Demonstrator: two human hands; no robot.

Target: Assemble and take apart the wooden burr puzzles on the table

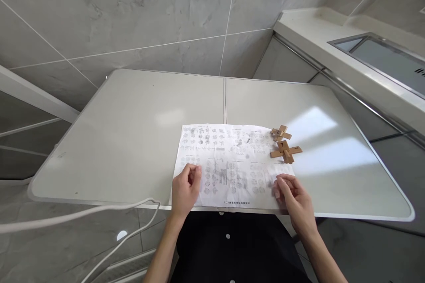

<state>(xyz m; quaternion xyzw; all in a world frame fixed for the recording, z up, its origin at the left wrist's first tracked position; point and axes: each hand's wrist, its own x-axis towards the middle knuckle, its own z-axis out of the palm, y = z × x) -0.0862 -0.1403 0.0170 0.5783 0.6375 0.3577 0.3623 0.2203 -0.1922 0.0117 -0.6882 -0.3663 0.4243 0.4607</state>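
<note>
A white sheet (229, 168) printed with rows of small grey diagrams lies creased on the table. My left hand (186, 188) rests at its lower left, fingers curled in and closed; what they hold, if anything, is hidden. At the lower right of the sheet is my right hand (294, 194), fingers bent, thumb and fingertips near the paper with a gap between them. Two crossed wooden pieces sit at the sheet's right edge: a smaller one (281, 133) behind and a larger one (286, 152) in front, both with dark marks.
The pale folding table (133, 141) has a seam down its middle. A white cable (99, 208) crosses its front left edge. Behind stands a grey tiled wall (149, 9). On the right is a white counter (308, 31) with a glass-topped inset.
</note>
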